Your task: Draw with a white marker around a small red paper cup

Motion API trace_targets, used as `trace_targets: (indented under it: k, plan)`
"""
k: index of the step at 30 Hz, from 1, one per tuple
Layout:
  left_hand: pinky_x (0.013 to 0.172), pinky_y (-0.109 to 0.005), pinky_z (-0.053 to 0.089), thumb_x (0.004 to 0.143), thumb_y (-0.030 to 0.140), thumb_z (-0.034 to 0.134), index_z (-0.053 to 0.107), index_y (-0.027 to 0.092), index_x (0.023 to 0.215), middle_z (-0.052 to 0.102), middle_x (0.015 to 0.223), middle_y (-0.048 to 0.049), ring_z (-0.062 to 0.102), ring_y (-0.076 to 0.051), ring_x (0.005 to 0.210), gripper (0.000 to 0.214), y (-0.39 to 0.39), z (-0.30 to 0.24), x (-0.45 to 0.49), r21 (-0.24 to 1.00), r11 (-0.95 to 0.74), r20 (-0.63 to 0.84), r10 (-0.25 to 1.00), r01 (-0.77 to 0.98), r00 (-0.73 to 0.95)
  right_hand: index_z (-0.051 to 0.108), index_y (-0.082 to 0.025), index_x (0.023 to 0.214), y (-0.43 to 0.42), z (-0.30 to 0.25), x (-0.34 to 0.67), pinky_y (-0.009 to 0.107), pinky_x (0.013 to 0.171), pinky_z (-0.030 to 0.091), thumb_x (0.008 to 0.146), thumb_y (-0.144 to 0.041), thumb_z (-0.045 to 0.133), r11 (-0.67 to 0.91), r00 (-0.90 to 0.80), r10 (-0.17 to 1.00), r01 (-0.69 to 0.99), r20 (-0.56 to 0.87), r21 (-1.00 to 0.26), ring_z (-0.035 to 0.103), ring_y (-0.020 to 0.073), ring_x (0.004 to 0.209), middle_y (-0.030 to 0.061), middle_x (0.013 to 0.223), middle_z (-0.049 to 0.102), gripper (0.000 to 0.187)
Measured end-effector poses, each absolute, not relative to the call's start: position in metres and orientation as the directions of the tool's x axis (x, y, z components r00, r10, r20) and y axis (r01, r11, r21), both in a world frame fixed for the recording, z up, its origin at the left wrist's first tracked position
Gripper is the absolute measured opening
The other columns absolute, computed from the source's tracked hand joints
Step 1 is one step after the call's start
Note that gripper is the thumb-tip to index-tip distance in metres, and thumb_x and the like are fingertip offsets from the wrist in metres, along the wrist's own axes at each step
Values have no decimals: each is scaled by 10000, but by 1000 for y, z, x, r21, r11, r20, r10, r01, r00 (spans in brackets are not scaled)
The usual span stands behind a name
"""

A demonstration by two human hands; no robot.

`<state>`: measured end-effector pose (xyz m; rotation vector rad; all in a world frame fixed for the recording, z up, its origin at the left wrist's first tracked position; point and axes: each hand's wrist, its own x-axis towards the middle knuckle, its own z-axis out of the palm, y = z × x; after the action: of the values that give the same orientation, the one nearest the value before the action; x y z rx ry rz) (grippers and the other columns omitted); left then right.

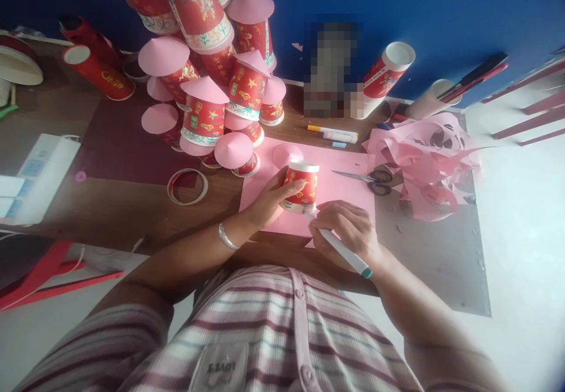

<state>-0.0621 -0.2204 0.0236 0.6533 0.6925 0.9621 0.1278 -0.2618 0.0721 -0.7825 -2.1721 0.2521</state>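
Note:
My left hand [271,201] is wrapped round a red paper cup [301,185] with gold designs and white bands at both ends. In my right hand [348,230] is a white marker [342,251] with a green end, its tip at the cup's lower white band. Dark drawn lines show on that band. Beneath both hands lies a sheet of pink paper [260,215]. A pink paper cone [286,154] rests on it just behind the cup. Scissors [375,179] lie partly spread on the sheet's right side.
Stacked red cups with pink cone tops [205,115] stand at the back left. Pens [331,133] lie behind the sheet. Pink paper scraps [424,156] are heaped right, near a pen holder [435,98]. A tape roll [188,187] lies left; a red cup stack [386,77] stands behind.

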Motion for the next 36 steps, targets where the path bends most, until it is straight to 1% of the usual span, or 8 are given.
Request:
trace_targets:
  k: [7,13,18,25,30,36]
  plan:
    - [835,-331,584,835,479,871,716,201,1192,757,1045,-56,724,-193,923,478,-220,23,-62,761,421,-229,886,-493,403,590,-250,967,-262,71,128,307,683,635,876,-10,641,795,-481,597,462,642,-394,655,146,624,-48,725,657,262]
    - [857,-328,583,829,478,883,723,207,1208,768,1071,-56,731,-195,956,492,-221,21,-62,755,417,-226,890,-506,396,562,-254,960,-262,71,128,292,646,616,898,-21,643,788,-470,601,484,647,-380,618,137,615,-50,717,632,254]
    - [863,-337,577,828,491,883,720,201,1216,770,1072,-66,729,-203,958,512,-220,20,-62,758,417,-226,889,-501,398,565,-255,951,-262,70,128,299,661,623,880,-15,642,786,-469,601,490,647,-376,613,141,610,-50,714,624,262]
    - [876,-349,579,831,482,880,715,203,1225,768,1083,-71,729,-206,962,510,-220,20,-63,760,414,-226,892,-502,392,577,-255,931,-263,70,129,306,675,637,875,-23,646,779,-468,612,495,638,-384,615,141,603,-48,716,628,249]
    - [874,-341,573,832,472,883,717,204,1216,766,1083,-67,721,-197,960,497,-220,22,-63,746,421,-227,889,-515,398,569,-253,927,-262,73,128,303,655,646,890,-22,627,778,-468,615,487,635,-396,615,134,602,-47,711,623,241]
    - [859,-327,561,841,483,873,715,206,1186,758,1049,-51,709,-182,934,469,-221,24,-63,751,417,-223,890,-512,398,570,-256,947,-262,76,128,314,655,667,887,-21,641,794,-453,596,458,663,-400,613,131,593,-52,706,617,253]
